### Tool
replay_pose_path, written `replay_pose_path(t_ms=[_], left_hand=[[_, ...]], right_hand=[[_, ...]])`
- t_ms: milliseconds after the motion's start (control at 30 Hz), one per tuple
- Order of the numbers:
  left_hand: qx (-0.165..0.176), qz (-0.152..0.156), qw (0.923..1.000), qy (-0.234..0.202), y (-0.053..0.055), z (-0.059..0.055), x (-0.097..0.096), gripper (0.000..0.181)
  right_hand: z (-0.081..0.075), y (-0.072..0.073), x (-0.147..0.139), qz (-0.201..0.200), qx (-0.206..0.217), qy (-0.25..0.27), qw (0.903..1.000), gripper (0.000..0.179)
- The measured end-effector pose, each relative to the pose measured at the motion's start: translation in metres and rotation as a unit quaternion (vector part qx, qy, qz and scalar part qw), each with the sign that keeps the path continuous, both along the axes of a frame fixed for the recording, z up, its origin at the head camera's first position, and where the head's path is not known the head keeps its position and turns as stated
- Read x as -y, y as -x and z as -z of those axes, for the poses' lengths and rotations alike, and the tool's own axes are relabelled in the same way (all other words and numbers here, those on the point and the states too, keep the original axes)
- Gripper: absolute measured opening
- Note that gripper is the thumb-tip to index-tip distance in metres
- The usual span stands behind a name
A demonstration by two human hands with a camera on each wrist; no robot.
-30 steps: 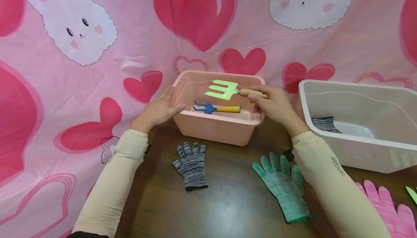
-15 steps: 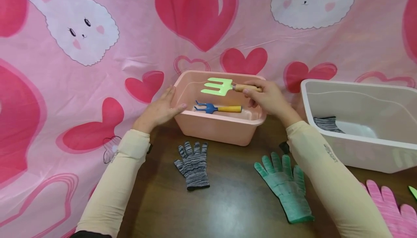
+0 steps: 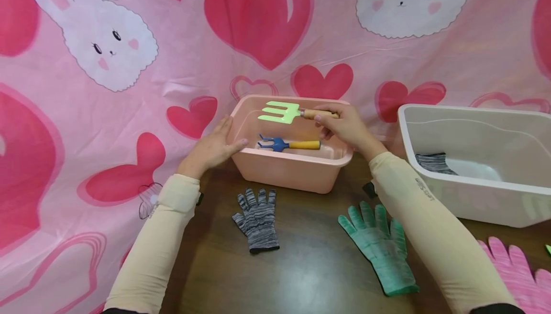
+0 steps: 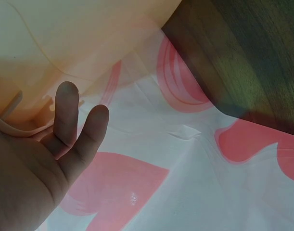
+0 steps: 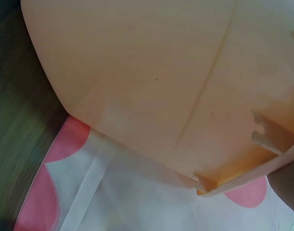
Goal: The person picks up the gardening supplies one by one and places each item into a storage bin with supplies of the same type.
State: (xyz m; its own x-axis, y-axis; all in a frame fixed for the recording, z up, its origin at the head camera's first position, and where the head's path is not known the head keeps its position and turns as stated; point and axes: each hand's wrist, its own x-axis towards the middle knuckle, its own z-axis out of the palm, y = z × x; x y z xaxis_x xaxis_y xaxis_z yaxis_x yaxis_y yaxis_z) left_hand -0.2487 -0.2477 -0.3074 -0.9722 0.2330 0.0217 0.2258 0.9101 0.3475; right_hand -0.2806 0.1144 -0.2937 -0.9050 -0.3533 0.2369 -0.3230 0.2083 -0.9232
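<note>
My right hand (image 3: 342, 125) grips the wooden handle of a light green garden hand fork (image 3: 281, 112), holding it over the pink tub (image 3: 288, 166) with the tines pointing left. A blue three-pronged hand cultivator (image 3: 290, 145) with a yellow handle lies inside the tub. At the tub's left end my left hand (image 3: 212, 147) rests against the rim, thumb over the front left corner, fingers fairly straight along the outer side. The left wrist view shows two of its fingers (image 4: 94, 134) loosely extended beside the tub. In the right wrist view the tub wall (image 5: 137, 72) fills much of the picture.
A grey striped glove (image 3: 258, 221) and a green glove (image 3: 380, 249) lie on the dark wooden table (image 3: 301, 276) before the tub. At right stands a white tub (image 3: 486, 204) with a grey striped glove inside; a pink glove (image 3: 516, 271) lies in front of it.
My right hand has moved left with the green hand fork, carrying it farther over the pink tub. The left hand stays at the rim.
</note>
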Motion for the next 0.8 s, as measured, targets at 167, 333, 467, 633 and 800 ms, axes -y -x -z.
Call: replay_pose_path(t_ms=[167, 333, 467, 633, 800], left_hand=[[-0.001, 0.0, 1.0, 0.0, 0.0, 0.001, 0.0, 0.104], [0.002, 0.0, 1.0, 0.001, -0.001, 0.002, -0.001, 0.102], [0.002, -0.002, 1.0, 0.002, -0.002, 0.001, -0.002, 0.102], [0.002, -0.007, 1.0, 0.002, -0.003, 0.002, -0.001, 0.1], [0.002, -0.013, 0.9999, -0.003, -0.004, 0.002, -0.002, 0.098]], right_hand=[[0.001, 0.004, 0.004, -0.003, -0.006, 0.006, 1.0, 0.032], [0.0, 0.006, 0.006, -0.01, -0.009, -0.005, 0.9999, 0.034], [0.0, 0.009, 0.009, -0.019, -0.004, 0.002, 0.9998, 0.036], [0.001, 0.014, 0.015, -0.024, 0.017, 0.002, 0.9996, 0.039], [0.003, 0.02, 0.021, -0.022, 0.022, -0.002, 0.9995, 0.039]])
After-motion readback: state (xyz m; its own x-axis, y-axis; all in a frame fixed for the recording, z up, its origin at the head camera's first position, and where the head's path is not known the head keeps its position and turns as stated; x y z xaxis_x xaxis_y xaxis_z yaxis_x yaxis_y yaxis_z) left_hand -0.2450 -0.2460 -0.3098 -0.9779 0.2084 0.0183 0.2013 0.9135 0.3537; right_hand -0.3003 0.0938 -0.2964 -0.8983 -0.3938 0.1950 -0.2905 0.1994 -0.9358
